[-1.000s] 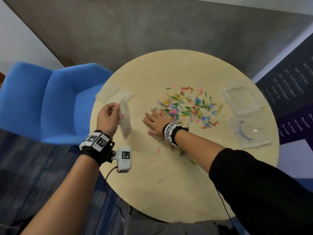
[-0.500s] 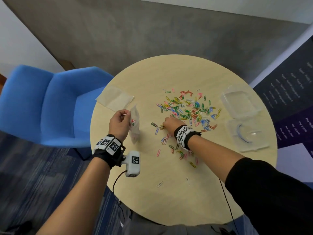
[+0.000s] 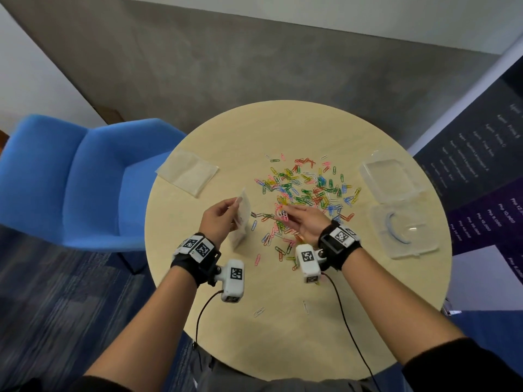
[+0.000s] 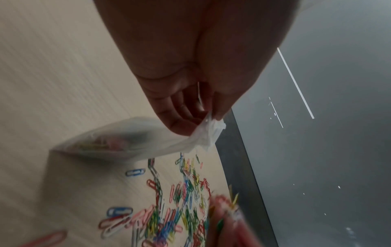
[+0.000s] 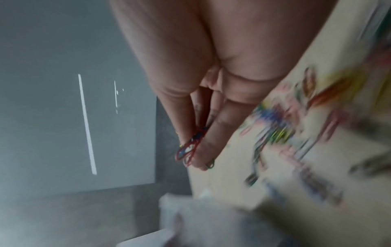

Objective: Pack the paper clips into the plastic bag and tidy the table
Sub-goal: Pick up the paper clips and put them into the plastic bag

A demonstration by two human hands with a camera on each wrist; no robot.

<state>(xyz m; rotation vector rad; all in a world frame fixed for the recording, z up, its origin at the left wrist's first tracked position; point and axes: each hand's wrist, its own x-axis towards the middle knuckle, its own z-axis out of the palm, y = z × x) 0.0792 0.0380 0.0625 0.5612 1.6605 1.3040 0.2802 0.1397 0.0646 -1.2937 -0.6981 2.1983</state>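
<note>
Right now the step in hand is ferrying a pinch of clips to the bag, by my read. The left hand [image 3: 219, 222] has fingers and thumb pinched on the top edge of the plastic bag [image 3: 242, 220], which hangs above the table [image 3: 283, 343] just left of the main clip pile [image 3: 307, 188]; the left wrist view shows a few coloured clips already inside the bag [image 4: 118, 142]. The right hand [image 3: 304, 223] is curled, fingertips [image 5: 203, 150] pinching a small bunch of clips [image 3: 282, 217], lifted off the table between the pile and the bag and not yet touching the bag. How wide the bag mouth stands I cannot tell; it looks nearly flat from the head view. To do this well: spread the mouth with the left fingers before the clips arrive, keep the bag upright so what is inside stays put, bring the pinch right over the opening, and only then let go, low, so nothing bounces out. Clips snag on each other, and a chain [image 3: 263, 215] trails on the table just right of the bag, so expect stragglers to drop. Most clips remain on the table, with loose ones [image 3: 259, 311] well nearer the person than the pile. A spare flat bag [image 3: 186, 172] lies left of the pile, an open clear box [image 3: 393, 179] and its lid [image 3: 404, 224] right of it.
</note>
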